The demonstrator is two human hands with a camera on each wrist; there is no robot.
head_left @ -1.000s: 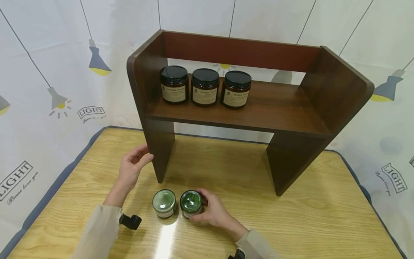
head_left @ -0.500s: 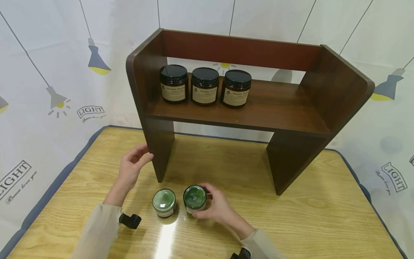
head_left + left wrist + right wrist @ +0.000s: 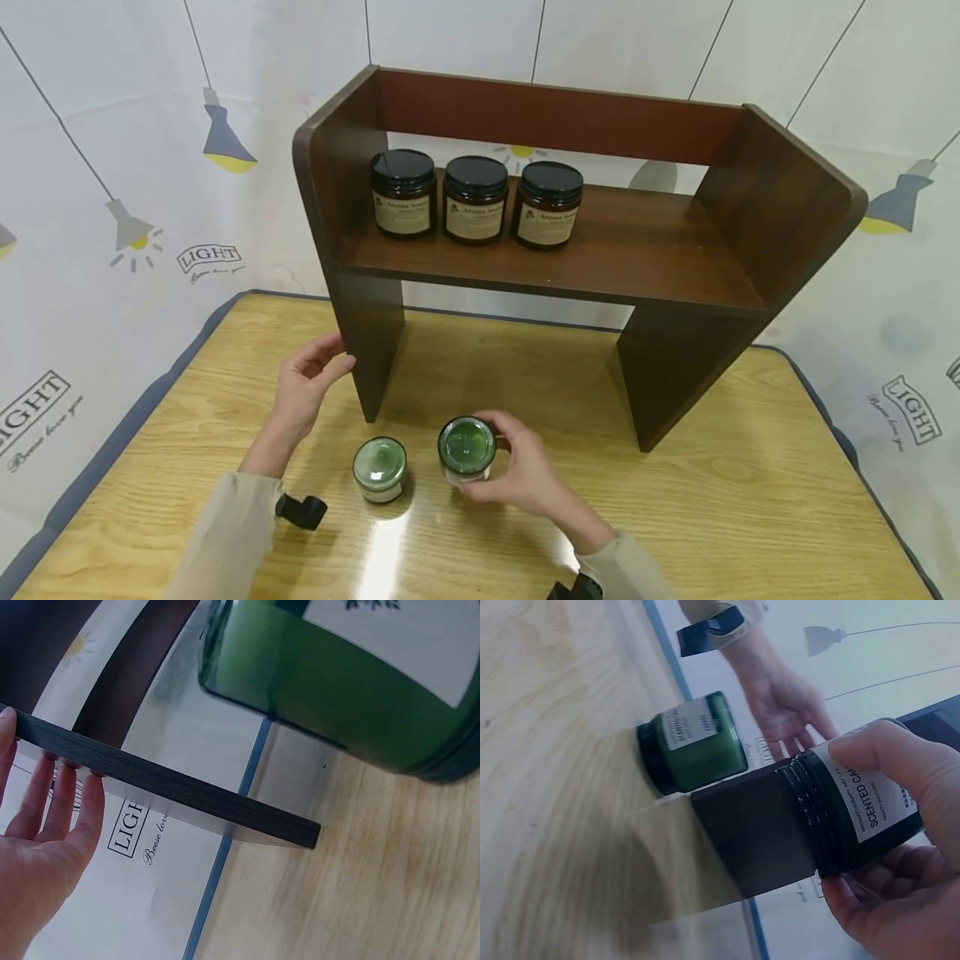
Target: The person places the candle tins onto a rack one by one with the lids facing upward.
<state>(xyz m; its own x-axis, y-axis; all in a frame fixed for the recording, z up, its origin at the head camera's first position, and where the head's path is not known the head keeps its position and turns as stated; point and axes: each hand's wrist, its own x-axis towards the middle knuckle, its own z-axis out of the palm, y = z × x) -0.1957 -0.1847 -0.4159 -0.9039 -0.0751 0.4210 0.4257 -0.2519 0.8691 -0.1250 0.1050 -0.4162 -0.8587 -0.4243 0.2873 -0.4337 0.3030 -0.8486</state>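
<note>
My right hand (image 3: pixel 528 471) grips a green glass scented candle jar (image 3: pixel 467 446), thumb on its label and fingers round the far side. In the right wrist view this candle (image 3: pixel 866 799) is upside down, its dark lid facing the table and apart from it. A second green candle jar (image 3: pixel 380 468) stands on its lid on the table, to the left. My left hand (image 3: pixel 303 390) holds the front edge of the left side panel (image 3: pixel 367 350) of a dark wooden shelf (image 3: pixel 637 267); in the left wrist view the thumb and fingers lie on opposite sides of it.
Three dark jars with black lids and beige labels, one at the left (image 3: pixel 403 196), one in the middle (image 3: pixel 476 200) and one at the right (image 3: pixel 549 207), stand in a row on the shelf board's left part. Below is a wooden table (image 3: pixel 750 500); a printed white curtain (image 3: pixel 135 275) surrounds it.
My right hand has lifted the green candle off the table and moved it a little right and away from me. The left hand and the other candle have stayed in place.
</note>
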